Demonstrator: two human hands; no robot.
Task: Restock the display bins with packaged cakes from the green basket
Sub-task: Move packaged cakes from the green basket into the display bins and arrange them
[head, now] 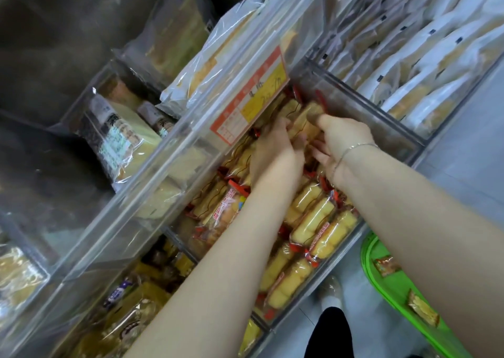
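Both hands reach deep into the clear acrylic display bin [362, 107]. The left hand [275, 150] and right hand [338, 139] each curl a grip around yellow red-sealed packaged cakes [305, 120], long axis toward one o'clock. The green plastic basket [381, 281] sits at five o'clock, nearer the right arm.

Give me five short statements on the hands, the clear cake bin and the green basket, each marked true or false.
1. Both hands, left hand and right hand, reach into the clear plastic bin. True.
2. The right wrist is bare. False: it wears a thin bracelet.
3. The green plastic basket sits at lower right. True.
4. The basket holds no packets. False: packets lie in it.
5. The bin's orange-and-yellow label is blue. False.
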